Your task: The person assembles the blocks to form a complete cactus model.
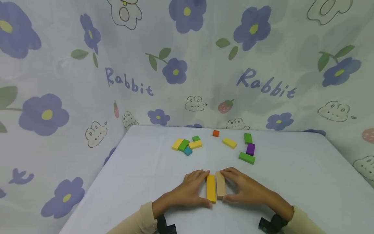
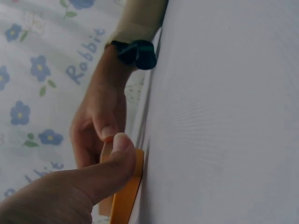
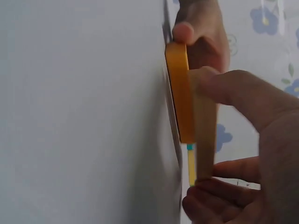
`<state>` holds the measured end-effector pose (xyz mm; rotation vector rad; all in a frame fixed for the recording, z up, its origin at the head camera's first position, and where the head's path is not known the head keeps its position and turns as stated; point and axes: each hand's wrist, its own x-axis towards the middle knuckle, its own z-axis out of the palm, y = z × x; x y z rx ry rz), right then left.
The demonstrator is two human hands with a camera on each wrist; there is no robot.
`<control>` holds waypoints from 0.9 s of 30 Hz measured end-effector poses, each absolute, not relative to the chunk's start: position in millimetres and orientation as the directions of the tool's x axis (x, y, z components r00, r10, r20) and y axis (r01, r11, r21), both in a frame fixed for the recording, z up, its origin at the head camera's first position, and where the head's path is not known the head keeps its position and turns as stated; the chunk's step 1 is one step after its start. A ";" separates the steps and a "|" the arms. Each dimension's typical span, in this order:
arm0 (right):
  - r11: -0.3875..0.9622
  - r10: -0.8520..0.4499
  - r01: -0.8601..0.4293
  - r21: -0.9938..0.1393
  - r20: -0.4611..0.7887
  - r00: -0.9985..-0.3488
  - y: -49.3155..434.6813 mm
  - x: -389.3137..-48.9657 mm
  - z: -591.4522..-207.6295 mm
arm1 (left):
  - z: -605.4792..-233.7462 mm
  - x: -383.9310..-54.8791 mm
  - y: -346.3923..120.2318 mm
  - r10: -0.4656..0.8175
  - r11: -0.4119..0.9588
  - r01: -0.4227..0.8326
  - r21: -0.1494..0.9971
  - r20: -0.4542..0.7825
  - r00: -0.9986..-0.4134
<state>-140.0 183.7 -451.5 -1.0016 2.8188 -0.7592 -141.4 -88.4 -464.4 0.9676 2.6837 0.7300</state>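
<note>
At the near middle of the table, two long blocks stand side by side, a narrow gap between them in the head view. My left hand (image 1: 190, 191) holds the orange-yellow block (image 1: 211, 189) by its ends, thumb at the near end and fingers at the far end. The plain wooden block (image 1: 221, 186) is gripped lengthwise by my right hand (image 1: 248, 188), between thumb and fingertips. In the right wrist view the wooden block (image 3: 205, 135) sits a little higher off the table than the orange-yellow block (image 3: 180, 98).
Farther back on the left lies a cluster of yellow, green and blue blocks (image 1: 183, 145). A small orange block (image 1: 216, 133) and a yellow block (image 1: 229, 143) lie beyond the hands. Right of these are a purple block (image 1: 250, 149) and two green ones (image 1: 246, 158). Patterned cloth (image 1: 193, 81) hangs behind the table.
</note>
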 end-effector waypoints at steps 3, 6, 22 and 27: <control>0.653 -0.585 -0.595 -0.469 0.186 -0.789 188.2 -147.4 -448.7 | -464.4 -141.7 -85.6 0.644 0.658 0.551 0.513 -0.003 -0.765; 0.636 -0.574 -0.612 -0.470 0.242 -0.782 187.6 -156.2 -446.5 | -464.8 -141.9 -84.4 0.644 0.660 0.561 0.499 0.008 -0.765; 0.640 -0.553 -0.570 -0.514 0.207 -0.807 163.9 -197.4 -454.9 | -464.3 -135.9 -82.6 0.617 0.694 0.533 0.484 -0.019 -0.787; 0.635 -0.551 -0.554 -0.538 0.187 -0.813 163.1 -202.1 -455.6 | -463.0 -136.8 -82.6 0.612 0.693 0.536 0.482 -0.001 -0.791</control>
